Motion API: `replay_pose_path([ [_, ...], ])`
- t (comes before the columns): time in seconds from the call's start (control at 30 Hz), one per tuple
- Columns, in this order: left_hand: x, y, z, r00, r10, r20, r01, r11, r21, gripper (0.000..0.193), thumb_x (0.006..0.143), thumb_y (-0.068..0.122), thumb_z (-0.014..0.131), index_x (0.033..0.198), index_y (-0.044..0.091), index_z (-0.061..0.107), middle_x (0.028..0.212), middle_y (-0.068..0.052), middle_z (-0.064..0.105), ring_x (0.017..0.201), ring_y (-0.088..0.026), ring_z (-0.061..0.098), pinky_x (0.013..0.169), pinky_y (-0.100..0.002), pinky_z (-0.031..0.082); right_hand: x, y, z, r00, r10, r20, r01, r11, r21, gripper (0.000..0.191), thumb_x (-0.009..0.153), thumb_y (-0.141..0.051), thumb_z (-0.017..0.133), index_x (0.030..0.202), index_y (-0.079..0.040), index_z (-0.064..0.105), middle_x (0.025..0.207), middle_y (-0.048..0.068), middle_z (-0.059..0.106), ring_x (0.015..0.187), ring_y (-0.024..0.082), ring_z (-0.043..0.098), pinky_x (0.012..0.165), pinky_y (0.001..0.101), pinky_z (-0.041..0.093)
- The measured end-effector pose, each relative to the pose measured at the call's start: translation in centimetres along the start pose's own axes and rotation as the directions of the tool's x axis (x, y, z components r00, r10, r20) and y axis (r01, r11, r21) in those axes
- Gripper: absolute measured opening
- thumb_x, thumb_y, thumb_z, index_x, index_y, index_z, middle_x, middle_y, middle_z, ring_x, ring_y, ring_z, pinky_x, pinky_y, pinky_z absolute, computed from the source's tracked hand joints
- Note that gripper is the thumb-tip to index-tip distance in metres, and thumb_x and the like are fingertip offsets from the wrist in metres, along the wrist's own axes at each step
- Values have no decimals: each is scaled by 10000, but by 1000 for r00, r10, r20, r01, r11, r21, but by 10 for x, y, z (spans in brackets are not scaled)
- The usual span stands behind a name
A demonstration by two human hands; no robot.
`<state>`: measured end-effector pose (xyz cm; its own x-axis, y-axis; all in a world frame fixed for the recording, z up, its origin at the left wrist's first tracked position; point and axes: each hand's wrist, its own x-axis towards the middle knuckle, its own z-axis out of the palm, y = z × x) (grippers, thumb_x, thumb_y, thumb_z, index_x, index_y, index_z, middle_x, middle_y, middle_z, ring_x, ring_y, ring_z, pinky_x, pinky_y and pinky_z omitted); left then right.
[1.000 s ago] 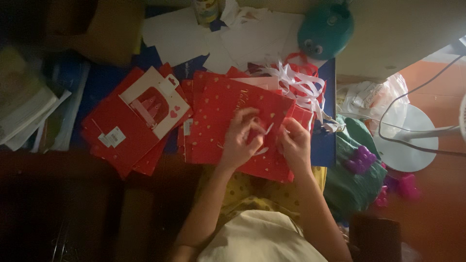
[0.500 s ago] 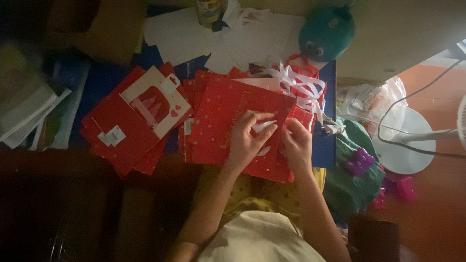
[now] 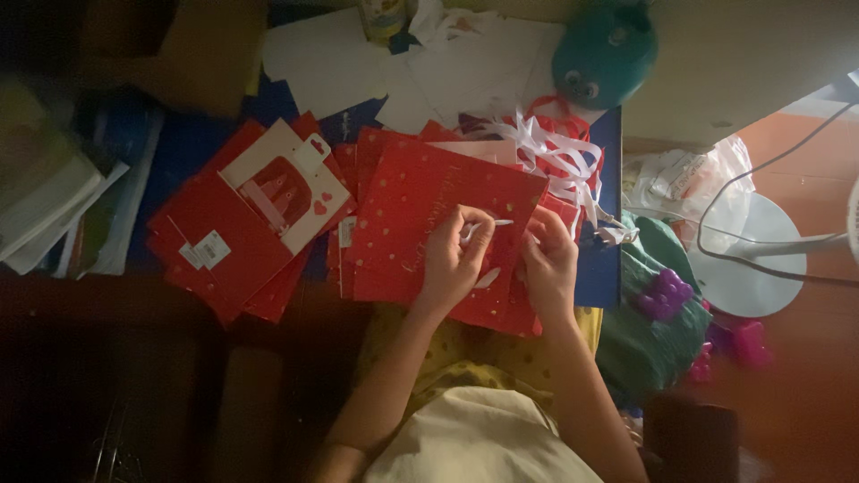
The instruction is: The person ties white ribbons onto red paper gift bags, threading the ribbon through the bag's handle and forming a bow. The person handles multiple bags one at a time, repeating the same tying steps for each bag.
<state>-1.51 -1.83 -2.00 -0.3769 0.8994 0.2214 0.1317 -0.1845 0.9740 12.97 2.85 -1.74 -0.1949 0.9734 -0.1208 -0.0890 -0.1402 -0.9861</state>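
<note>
The blue surface [image 3: 599, 268] is crowded: a stack of red bags [image 3: 228, 241] lies at the left, and one red dotted bag [image 3: 420, 224] lies flat in front of the person. A loose tangle of white ribbons [image 3: 559, 156] lies just beyond it and could snag and drag. The left hand [image 3: 452, 259] pinches a thin white ribbon [image 3: 497, 222] in closed fingers; the strip may slip out. The right hand [image 3: 550, 259] presses the bag's edge, fingers curled, grip unclear.

A blue counter [image 3: 601, 268] is carrying red dotted gift bags [image 3: 429, 224], white paper sheets [image 3: 420, 67], white ribbons [image 3: 555, 156] and a teal round object [image 3: 601, 52].
</note>
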Motion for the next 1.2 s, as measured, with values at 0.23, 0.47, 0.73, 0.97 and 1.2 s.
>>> replay_pose_path([
  [0.23, 5, 14, 3, 977, 212, -13, -209, 972, 109, 240, 958, 146, 742, 1173, 71, 668, 1023, -58, 683, 874, -161, 687, 737, -315, 572, 3, 12, -7, 998, -56, 12, 57, 994, -90, 159, 1008, 14, 595, 1129, -20, 693, 863, -3, 687, 600, 26, 545, 488, 218, 415],
  [0.47, 4, 12, 7, 994, 106, -12, -104, 991, 81, 98, 951, 65, 745, 1016, 48, 675, 992, -68, 695, 837, -187, 701, 724, -316, 563, 2, 8, -7, 1000, -17, 21, 19, 994, -105, 147, 1004, 25, 607, 1101, -28, 703, 843, -6, 677, 601, 20, 533, 514, 204, 412],
  [0.73, 2, 14, 3, 987, 163, -14, -161, 984, 78, 76, 962, 49, 714, 994, 22, 651, 953, -84, 701, 837, -189, 693, 742, -318, 549, 1, 5, -4, 998, -51, 48, 55, 995, -81, 148, 999, 39, 567, 1080, -20, 676, 864, 7, 688, 599, 38, 549, 521, 217, 436],
  [0.97, 4, 8, 4, 966, 257, -9, -255, 963, 90, 65, 1013, 82, 673, 1026, 54, 616, 968, -73, 692, 855, -179, 695, 767, -316, 561, 4, 9, -4, 975, -196, 106, 211, 964, -163, 141, 1045, 32, 560, 1137, -18, 653, 1017, 22, 706, 809, 32, 636, 686, 205, 528],
  [1.2, 0, -4, 3, 989, 100, -105, -93, 993, 68, 58, 1033, 86, 618, 1073, 54, 589, 958, -77, 706, 775, -181, 683, 675, -337, 548, 3, 3, 0, 1000, 11, 0, -11, 999, -38, 184, 1018, -4, 532, 1180, -41, 611, 1043, 37, 735, 715, 66, 625, 557, 221, 478],
])
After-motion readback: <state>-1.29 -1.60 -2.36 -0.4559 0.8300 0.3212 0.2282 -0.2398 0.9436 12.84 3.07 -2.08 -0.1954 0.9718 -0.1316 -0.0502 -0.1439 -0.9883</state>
